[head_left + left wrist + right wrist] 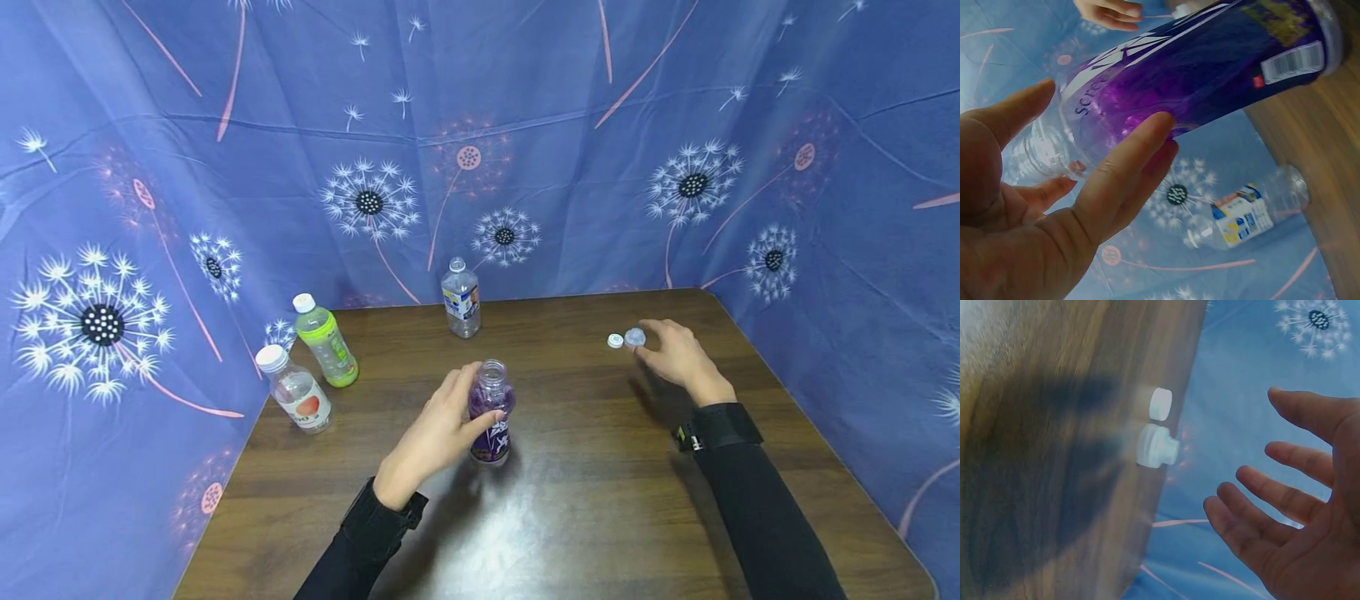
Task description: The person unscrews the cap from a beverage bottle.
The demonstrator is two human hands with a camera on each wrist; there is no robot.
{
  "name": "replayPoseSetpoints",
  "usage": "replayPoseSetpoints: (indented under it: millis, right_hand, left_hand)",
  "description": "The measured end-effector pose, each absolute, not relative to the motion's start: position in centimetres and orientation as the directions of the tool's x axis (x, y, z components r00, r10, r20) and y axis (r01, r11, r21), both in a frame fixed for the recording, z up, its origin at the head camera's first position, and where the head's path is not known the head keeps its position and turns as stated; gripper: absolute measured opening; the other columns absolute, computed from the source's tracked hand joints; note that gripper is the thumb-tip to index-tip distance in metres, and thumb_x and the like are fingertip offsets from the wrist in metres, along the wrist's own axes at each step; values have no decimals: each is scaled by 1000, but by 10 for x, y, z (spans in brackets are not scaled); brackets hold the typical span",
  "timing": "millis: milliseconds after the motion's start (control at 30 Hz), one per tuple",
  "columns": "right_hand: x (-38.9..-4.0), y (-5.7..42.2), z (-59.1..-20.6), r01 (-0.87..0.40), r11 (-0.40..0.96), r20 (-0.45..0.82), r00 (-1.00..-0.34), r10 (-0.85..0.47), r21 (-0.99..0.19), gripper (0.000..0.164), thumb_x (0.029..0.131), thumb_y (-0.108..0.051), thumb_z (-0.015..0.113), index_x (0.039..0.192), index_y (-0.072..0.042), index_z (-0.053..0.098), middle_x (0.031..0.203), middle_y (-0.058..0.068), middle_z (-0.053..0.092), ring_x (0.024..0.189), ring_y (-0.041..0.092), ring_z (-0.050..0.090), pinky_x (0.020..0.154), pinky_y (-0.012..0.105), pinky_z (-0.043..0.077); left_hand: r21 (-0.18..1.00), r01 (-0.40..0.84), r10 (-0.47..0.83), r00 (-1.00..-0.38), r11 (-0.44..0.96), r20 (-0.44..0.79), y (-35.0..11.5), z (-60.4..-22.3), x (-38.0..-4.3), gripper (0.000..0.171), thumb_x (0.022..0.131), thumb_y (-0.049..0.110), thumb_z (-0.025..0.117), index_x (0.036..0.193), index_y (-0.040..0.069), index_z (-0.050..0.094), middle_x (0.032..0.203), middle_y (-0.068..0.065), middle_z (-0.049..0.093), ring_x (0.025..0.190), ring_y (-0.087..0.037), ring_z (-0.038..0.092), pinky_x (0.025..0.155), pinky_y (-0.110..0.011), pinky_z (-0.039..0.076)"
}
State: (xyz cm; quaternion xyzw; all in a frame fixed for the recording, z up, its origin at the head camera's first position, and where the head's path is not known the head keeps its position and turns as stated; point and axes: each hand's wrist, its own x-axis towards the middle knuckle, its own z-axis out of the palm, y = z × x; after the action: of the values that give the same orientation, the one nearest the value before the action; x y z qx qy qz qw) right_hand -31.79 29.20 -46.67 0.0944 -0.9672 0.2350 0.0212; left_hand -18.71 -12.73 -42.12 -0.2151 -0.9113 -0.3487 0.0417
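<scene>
My left hand (435, 429) holds a purple-labelled plastic bottle (491, 437) around its upper part, fingers and thumb on either side. The bottle is upright and its neck has no cap. In the left wrist view my left fingers (1129, 150) lie along the bottle's shoulder. At the right, my right hand (678, 358) is beside two caps with its fingers spread and nothing between them. One is a small white cap (1160, 404); the other is a larger translucent stepped cap (1154, 447). In the right wrist view both stand apart from the fingers.
An uncapped clear bottle (462, 304) stands at the table's back edge. On the left are a green-labelled bottle (330, 346) and a clear bottle with a red fruit picture (300, 396), both white-capped. Blue dandelion-patterned cloth (570, 208) hangs around the wooden table (600, 517).
</scene>
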Motion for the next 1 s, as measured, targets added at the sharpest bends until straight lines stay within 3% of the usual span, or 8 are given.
replayPoseSetpoints:
  millis: [233,433,700,833,1000]
  right_hand:
    - [-340,294,-478,-173,887,51,-985,-168,-429,59,101,-21,64,152,4,47,147,36,48,133,59,48,105,75,47]
    - [-356,295,-490,-140,895,-13,-987,-161,-424,58,102,-15,58,155,4,43,151,36,43,139,59,40,111,75,42]
    - [-367,302,-512,-105,914,-36,-991,-129,-392,67,88,-1,51,154,6,42,148,38,46,139,58,41,117,72,38]
    - [-369,305,-520,-100,921,-47,-991,-127,-377,64,93,-4,50,156,5,39,150,38,43,140,58,40,117,72,37]
    - [-373,307,-524,-83,911,-9,-995,-94,-404,55,101,-14,57,152,4,44,149,36,44,136,59,43,110,74,43]
  left_hand:
    - [607,453,397,-887,653,235,-115,-421,-174,72,98,34,76,155,10,40,134,-14,58,117,-28,65,98,-49,60]
    - [599,461,401,-884,655,242,-112,-424,-169,73,95,38,78,154,17,40,134,-8,58,114,-21,66,95,-44,62]
    - [636,460,422,-878,620,225,-113,-428,-171,73,96,37,78,154,17,39,132,-9,56,109,-20,64,90,-39,63]
    - [681,444,429,-879,582,207,-115,-429,-171,72,97,33,78,154,16,38,134,-12,54,104,-20,63,85,-35,66]
    - [712,424,426,-884,560,192,-114,-430,-171,72,97,32,78,155,18,38,137,-13,53,109,-21,63,86,-37,67]
